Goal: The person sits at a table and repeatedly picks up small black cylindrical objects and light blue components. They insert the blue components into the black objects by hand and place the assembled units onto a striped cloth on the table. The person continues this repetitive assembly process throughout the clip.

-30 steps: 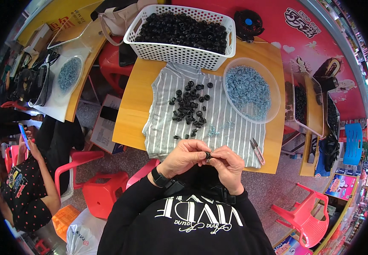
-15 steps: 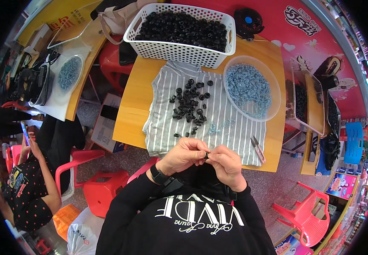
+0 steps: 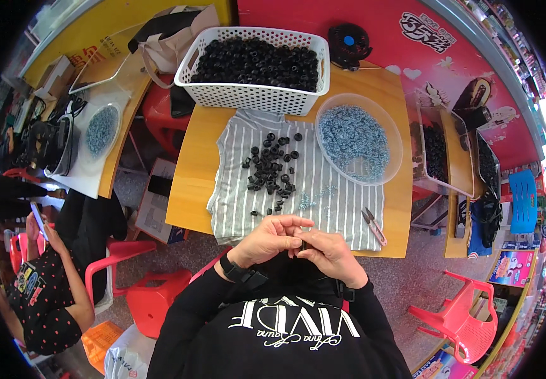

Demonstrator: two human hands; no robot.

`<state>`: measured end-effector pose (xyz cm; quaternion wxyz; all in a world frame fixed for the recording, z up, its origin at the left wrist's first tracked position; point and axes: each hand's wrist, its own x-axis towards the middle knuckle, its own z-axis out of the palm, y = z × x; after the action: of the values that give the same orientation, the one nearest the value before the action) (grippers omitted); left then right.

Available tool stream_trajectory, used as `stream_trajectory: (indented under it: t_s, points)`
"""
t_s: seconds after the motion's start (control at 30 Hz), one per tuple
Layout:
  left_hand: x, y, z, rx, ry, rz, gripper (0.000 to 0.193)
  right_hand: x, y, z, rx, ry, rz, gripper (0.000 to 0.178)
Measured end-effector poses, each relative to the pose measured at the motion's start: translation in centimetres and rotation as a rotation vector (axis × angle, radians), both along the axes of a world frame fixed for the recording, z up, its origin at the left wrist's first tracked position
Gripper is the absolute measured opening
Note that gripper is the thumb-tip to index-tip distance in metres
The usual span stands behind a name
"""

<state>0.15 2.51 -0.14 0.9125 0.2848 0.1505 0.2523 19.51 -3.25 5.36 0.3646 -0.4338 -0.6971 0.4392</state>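
Note:
Close to my body, just off the table's near edge, my left hand (image 3: pixel 271 238) and my right hand (image 3: pixel 330 251) meet fingertip to fingertip. Between them they pinch a small black ring-shaped part (image 3: pixel 302 244), mostly covered by the fingers. Beyond the hands, a loose pile of black parts (image 3: pixel 274 165) of the same look lies on a grey striped cloth (image 3: pixel 229 189). A few small clear-blue pieces (image 3: pixel 308 200) are scattered right of the pile. Thread snips (image 3: pixel 374 226) lie at the cloth's right edge, apart from my right hand.
A white perforated basket (image 3: pixel 248 98) full of black parts stands at the table's back. Right of it are a round clear tub (image 3: pixel 394 155) of blue pieces and a black fan (image 3: pixel 349 45). A seated person (image 3: pixel 49 278) holds a phone at left. Red chairs (image 3: pixel 459 316) stand around.
The view has shifted slightly, so the table items appear lower and more to the left. My left fingers have straightened a little; both hands still pinch the black part.

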Motion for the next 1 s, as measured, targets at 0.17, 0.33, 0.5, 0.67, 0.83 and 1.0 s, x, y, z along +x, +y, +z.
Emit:
stream_trajectory:
  t_s: [0.17, 0.33, 0.5, 0.67, 0.83, 1.0]
  points:
    - [-0.3, -0.2, -0.9, 0.046, -0.023, 0.000, 0.044, -0.6, 0.0, -0.6, 0.132, 0.002, 0.023, 0.025]
    - [-0.4, -0.2, -0.6, 0.023, -0.023, -0.024, 0.045, -0.8, 0.0, -1.4, 0.223, -0.001, 0.009, 0.028]
    - [-0.5, 0.1, -0.1, 0.091, 0.047, -0.026, 0.043, -0.7, 0.1, -1.4, 0.284, -0.036, 0.009, 0.029]
    - [1.2, 0.6, 2.5, 0.876, 0.479, 0.280, 0.042, 0.2, 0.7, -1.7, 0.522, -0.376, -0.190, 0.032]
    - [2.9, 0.5, 1.9, 1.265, 0.659, 0.449, 0.033, -0.3, 0.4, -3.1, 0.596, -0.535, -0.299, 0.036]
    - [3.1, -0.1, 1.1, 1.389, 0.657, 0.455, 0.028, -0.7, -0.7, -3.6, 0.504, -0.416, -0.348, 0.036]
